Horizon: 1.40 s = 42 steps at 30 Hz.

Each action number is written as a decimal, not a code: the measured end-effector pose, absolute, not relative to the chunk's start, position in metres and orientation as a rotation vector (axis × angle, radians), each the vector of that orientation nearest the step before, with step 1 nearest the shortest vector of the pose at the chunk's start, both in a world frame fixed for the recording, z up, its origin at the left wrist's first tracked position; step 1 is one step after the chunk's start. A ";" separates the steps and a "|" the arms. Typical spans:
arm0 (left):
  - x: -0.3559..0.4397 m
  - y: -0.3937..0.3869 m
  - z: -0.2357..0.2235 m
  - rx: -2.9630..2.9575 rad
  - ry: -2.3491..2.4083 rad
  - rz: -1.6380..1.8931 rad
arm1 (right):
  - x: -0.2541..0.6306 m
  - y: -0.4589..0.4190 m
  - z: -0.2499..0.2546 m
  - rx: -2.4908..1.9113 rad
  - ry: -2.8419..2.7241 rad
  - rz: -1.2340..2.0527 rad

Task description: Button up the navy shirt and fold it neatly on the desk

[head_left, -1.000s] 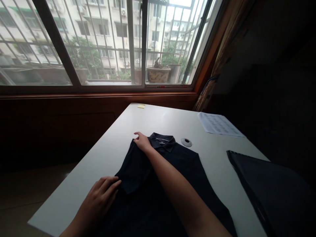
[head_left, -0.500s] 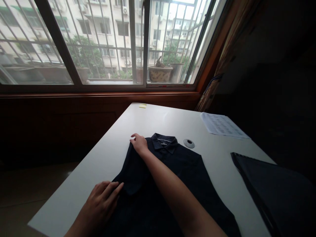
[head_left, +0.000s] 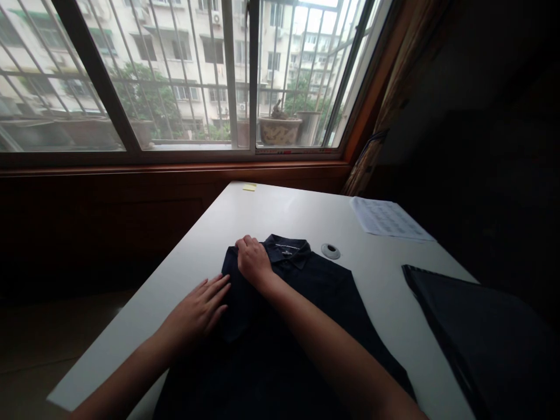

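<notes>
A dark navy polo shirt (head_left: pixel 306 326) lies spread on the white table (head_left: pixel 192 251), its collar (head_left: pixel 286 251) toward the window. My right hand (head_left: pixel 254 258) rests at the shoulder left of the collar, its fingers curled onto the fabric; the forearm crosses over the shirt's front. Along the left edge of the folded-in sleeve lies my left hand (head_left: pixel 199 309), fingers stretched out and flat, the tips touching the cloth. The lower part of the shirt runs out of view at the bottom.
A grey cable-hole ring (head_left: pixel 331 251) sits right of the collar. Printed sheets (head_left: pixel 389 219) lie at the far right, and a yellow sticky note (head_left: pixel 249 187) at the far corner. A black object (head_left: pixel 481 332) covers the right edge. The barred window (head_left: pixel 188 76) stands behind.
My left hand has moved up along the sleeve edge and flattened out. My right hand first shifted slightly left, then came back toward the collar with its fingers curled in.
</notes>
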<state>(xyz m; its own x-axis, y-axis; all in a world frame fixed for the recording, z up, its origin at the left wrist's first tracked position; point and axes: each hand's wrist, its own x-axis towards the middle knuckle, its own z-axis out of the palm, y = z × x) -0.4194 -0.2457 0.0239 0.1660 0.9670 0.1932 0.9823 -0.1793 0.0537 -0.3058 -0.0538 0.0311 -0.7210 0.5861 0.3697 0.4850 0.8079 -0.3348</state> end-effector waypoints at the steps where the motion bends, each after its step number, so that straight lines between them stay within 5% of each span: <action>1: -0.421 -0.234 0.021 -2.355 -1.969 -0.264 | -0.297 -0.054 0.033 -0.793 -2.524 0.296; 23: -0.457 -0.106 -0.010 -2.113 -2.223 -0.042 | -0.139 -0.127 0.022 -0.278 -2.968 0.559; 34: -0.367 -0.125 -0.008 -2.231 -1.973 -0.234 | -0.058 -0.071 0.014 -1.115 -2.718 0.148; 42: -0.362 -0.126 -0.023 -2.191 -2.104 -0.209 | -0.040 -0.077 -0.020 -1.264 -2.726 0.143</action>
